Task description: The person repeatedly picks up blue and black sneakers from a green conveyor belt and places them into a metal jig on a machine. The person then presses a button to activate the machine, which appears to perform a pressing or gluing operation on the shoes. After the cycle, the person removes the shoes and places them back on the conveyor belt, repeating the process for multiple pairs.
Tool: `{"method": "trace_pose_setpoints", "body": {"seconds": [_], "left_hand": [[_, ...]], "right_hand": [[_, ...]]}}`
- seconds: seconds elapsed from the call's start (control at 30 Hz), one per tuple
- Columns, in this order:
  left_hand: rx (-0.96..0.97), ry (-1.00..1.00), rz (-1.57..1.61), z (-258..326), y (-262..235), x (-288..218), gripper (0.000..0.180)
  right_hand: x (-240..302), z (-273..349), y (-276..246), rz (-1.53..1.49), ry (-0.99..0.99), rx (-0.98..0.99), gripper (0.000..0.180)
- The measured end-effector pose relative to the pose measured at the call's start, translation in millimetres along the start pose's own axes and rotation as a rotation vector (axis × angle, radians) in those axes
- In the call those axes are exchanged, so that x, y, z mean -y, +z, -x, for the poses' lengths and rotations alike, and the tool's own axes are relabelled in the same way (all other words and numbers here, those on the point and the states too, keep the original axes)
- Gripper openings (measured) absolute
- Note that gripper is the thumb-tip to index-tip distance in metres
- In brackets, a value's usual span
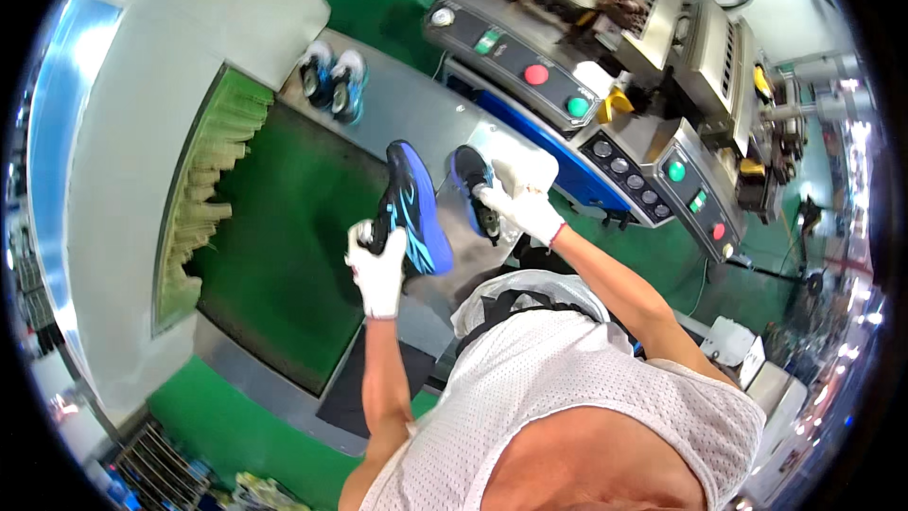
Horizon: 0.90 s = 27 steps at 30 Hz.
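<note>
My left hand (376,270), in a white glove, is closed around the heel end of a black sneaker (402,194) with a purple-blue sole and light blue marks. That sneaker is tilted so the side of its sole shows. My right hand (520,208), also gloved in white, has its fingers at the opening of a second dark sneaker (473,185) on the grey metal table (407,99). Its fingers look closed on this shoe's upper, though the grip is partly hidden. A white, rounded thing (530,168) lies just beyond my right hand; I cannot make out its kind.
Two more sneakers (348,85) stand at the table's far end. On the left, a green conveyor belt (284,237) runs under a pale machine housing (132,151) with a fringed curtain (213,199). To the right are machines with a button panel (534,74) and gauges (619,166).
</note>
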State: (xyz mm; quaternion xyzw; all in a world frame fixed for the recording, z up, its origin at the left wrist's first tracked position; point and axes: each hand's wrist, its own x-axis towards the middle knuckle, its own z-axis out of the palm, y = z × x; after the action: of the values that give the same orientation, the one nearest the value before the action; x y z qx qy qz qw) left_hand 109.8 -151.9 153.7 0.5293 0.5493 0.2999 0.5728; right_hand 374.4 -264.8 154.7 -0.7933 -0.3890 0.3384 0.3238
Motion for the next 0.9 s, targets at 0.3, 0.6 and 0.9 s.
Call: {"method": "trace_pose_setpoints", "body": {"seconds": [0.3, 0.6, 0.9], "left_hand": [[0.518, 0.27, 0.535, 25.9, 170.0, -158.7, 0.112], [0.613, 0.7, -0.145, 5.1, 350.5, -245.2, 0.064], [0.496, 0.823, -0.657, -214.8, 528.3, -295.0, 0.077]], "right_hand": [[9.0, 44.8, -108.6, -0.859, 0.076, 0.345, 0.045], [-44.8, 45.5, -274.7, -1.407, 0.023, 0.108, 0.073], [-102.3, 55.5, -316.9, -1.597, -0.164, -0.127, 0.071]]}}
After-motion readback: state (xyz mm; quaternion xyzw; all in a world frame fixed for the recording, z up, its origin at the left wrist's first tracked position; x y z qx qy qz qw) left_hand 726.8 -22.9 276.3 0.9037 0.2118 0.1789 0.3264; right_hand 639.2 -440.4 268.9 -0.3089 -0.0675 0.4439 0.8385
